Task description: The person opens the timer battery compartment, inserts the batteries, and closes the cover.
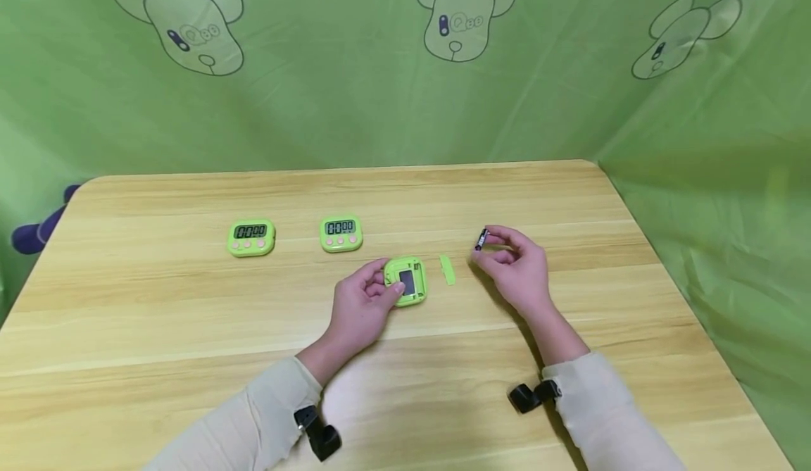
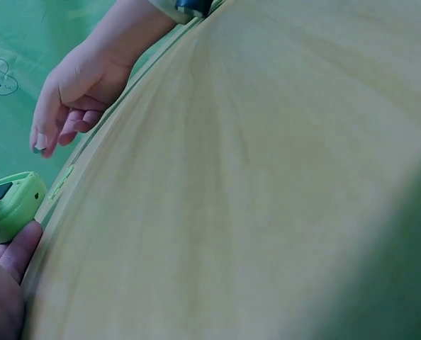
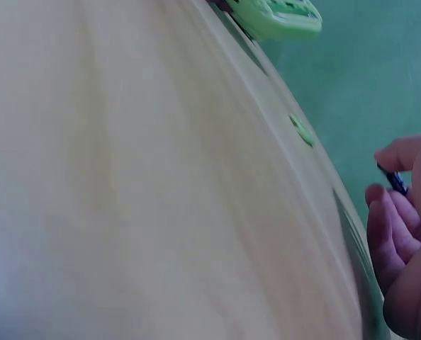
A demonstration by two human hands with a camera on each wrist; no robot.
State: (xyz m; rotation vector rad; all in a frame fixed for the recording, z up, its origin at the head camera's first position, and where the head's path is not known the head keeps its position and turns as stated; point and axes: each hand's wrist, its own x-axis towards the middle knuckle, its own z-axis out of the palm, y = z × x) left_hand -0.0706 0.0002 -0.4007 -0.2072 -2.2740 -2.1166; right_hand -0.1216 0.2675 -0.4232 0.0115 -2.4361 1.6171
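Note:
My left hand (image 1: 365, 307) grips a green digital timer (image 1: 415, 293) by its left side, thumb across it, with its back facing up and the battery compartment uncovered. In the right hand (image 1: 518, 267), a small dark battery (image 1: 481, 239) is pinched between fingers and thumb, to the right of the timer. Between the two hands a narrow green battery cover (image 1: 448, 269) lies on the table. The right wrist view also shows the battery (image 3: 393, 180) at the fingertips, and the left wrist view shows the timer's edge (image 2: 26, 205) in the left fingers.
Two more green timers stand face up farther back on the wooden table (image 1: 190, 344): one at the left (image 1: 250, 238) and one nearer the middle (image 1: 341, 234), both displays showing zeros. A green curtain (image 1: 342, 105) surrounds the table's back and right side. Something purple (image 1: 38, 233) sits beyond the left edge.

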